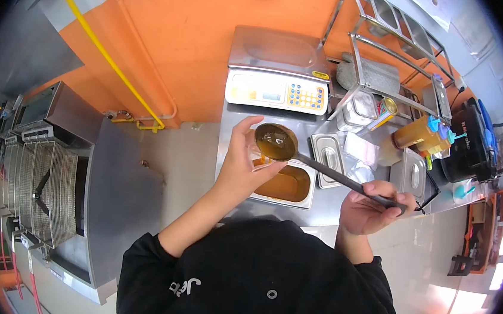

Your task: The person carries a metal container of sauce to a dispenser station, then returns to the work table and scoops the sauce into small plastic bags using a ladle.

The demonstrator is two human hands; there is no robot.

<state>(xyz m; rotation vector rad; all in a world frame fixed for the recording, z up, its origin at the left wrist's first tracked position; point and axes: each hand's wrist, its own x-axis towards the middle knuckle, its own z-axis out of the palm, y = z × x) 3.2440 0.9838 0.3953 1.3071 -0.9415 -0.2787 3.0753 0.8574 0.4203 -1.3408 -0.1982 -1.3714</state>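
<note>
My right hand point(375, 208) is wrapped around the dark handle of a ladle point(275, 142). Amber-brown sauce lies in the ladle's bowl, which is tilted, and some runs over its lower edge. Close beside the bowl, my left hand point(245, 162) curls its fingers around a small clear cup point(258, 160), mostly hidden behind the ladle. Beneath both hands is a rectangular metal pan point(309, 189) of orange-brown sauce. Just right of it on the steel counter point(326, 206) lies a metal lid point(327, 155).
Behind my hands stands a weighing scale point(277, 90). Squeeze bottles point(415, 132), a lidded metal container point(408, 174) and a black pot-like appliance point(468, 140) crowd the right side. A metal rack point(368, 53) rises at the back. Wire fryer baskets point(48, 193) are on the left.
</note>
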